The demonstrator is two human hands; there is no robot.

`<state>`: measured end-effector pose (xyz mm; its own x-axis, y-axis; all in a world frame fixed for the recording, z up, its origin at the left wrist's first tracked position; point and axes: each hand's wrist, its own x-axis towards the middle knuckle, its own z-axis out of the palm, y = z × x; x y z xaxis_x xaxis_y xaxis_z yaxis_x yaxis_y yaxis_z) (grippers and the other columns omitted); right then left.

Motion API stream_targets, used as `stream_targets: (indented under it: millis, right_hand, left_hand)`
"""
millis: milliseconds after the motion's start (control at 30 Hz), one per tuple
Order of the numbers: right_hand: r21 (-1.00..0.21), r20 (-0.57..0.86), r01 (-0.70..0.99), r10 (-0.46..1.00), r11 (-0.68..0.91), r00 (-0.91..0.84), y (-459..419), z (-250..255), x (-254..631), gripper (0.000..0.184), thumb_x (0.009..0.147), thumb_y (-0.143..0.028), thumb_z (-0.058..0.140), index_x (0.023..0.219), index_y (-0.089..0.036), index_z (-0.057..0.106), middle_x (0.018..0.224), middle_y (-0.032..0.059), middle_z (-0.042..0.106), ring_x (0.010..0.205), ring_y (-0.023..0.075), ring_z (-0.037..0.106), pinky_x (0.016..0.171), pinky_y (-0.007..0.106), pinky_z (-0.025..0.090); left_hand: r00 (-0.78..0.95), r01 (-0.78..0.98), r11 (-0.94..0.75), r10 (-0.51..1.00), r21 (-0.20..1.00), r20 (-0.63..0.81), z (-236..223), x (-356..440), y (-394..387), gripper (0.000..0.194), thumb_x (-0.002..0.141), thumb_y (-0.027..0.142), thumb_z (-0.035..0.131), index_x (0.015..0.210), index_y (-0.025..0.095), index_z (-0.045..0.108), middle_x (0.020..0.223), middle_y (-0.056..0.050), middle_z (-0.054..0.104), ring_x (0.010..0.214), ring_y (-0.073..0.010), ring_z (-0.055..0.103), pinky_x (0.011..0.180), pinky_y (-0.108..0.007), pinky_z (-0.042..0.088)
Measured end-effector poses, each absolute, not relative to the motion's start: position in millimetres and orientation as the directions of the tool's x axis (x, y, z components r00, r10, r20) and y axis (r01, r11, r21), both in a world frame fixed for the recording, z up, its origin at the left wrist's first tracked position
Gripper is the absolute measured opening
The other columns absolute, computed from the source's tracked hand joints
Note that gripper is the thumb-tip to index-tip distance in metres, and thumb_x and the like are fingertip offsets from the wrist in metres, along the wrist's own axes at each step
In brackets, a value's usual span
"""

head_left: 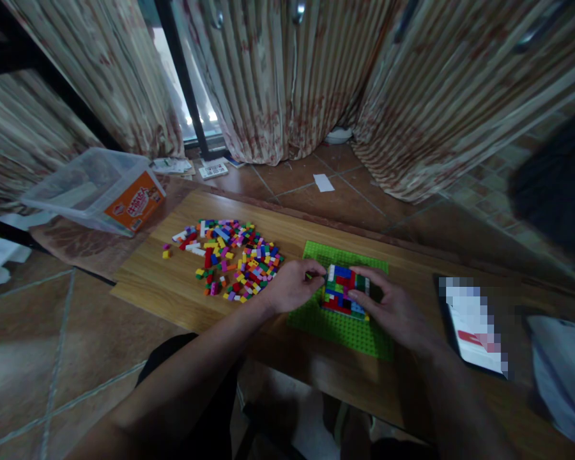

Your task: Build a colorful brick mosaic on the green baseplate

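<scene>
A multicoloured toy-brick build [344, 291] stands on a green studded baseplate [349, 338]. From the right, my right hand [393, 308] grips the build, its thumb on top and its fingers around the far right side. My left hand [294, 285] is at the build's left edge with thumb and fingertips pinched together. Whatever sits in that pinch is too small or hidden to make out. Left of the baseplate spreads a pile of loose toy bricks [242, 260] in many colours.
The wooden table [148, 268] carries a tablet [474, 326] with a blurred-out screen to the right, beside a pale bag-like object [563, 377]. Past the table's left end stands a clear plastic bin [86, 191] with an orange label. Curtains [287, 83] hang behind.
</scene>
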<state>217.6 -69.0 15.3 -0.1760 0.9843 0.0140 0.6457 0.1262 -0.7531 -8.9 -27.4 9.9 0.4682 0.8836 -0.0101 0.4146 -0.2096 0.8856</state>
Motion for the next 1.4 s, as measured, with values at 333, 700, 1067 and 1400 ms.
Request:
stream_targets:
  millis: [333,700,1067,1400]
  right_hand:
    - [-0.746,0.005,0.653,0.981,0.132,-0.193,-69.1,16.7,217.1,0.043,0.086,-0.05,0.059,0.123,-0.028,0.06,0.128,0.0056,0.062,0.118,0.027,0.059,0.103,0.046,0.044]
    - [-0.751,0.019,0.644,0.98,0.146,-0.2,-69.7,14.7,217.1,0.047,0.084,-0.051,0.061,0.125,-0.028,0.058,0.127,0.0074,0.062,0.116,0.0277,0.06,0.1,0.047,0.047]
    - [-0.742,-0.022,0.664,0.986,0.095,-0.166,-72.4,15.2,215.2,0.05,0.084,-0.053,0.06,0.128,-0.028,0.055,0.128,0.0072,0.063,0.114,0.0283,0.062,0.096,0.046,0.05]
    - [-0.754,-0.031,0.652,0.989,0.072,-0.145,-73.3,16.5,215.2,0.05,0.087,-0.054,0.056,0.129,-0.027,0.056,0.126,0.0075,0.065,0.108,0.0277,0.065,0.09,0.045,0.053]
  left_hand:
    - [0.475,0.416,-0.207,0.88,0.885,-0.018,9.8,-8.4,-28.4,0.019,0.086,0.018,0.054,0.094,0.014,0.07,0.087,-0.004,0.072,0.079,-0.0153,0.064,0.074,-0.025,0.049]
    - [0.48,0.44,-0.211,0.877,0.873,-0.029,12.4,-9.5,-27.9,0.018,0.086,0.018,0.054,0.096,0.015,0.069,0.088,-0.003,0.072,0.08,-0.0145,0.065,0.075,-0.024,0.05]
    - [0.479,0.443,-0.211,0.877,0.872,-0.031,11.4,-9.9,-29.4,0.018,0.087,0.018,0.054,0.096,0.015,0.07,0.088,-0.003,0.072,0.08,-0.0146,0.064,0.075,-0.024,0.05]
    - [0.483,0.445,-0.216,0.875,0.869,-0.03,8.8,-9.4,-28.4,0.019,0.087,0.019,0.054,0.096,0.015,0.07,0.088,-0.002,0.072,0.078,-0.0143,0.064,0.075,-0.025,0.05]
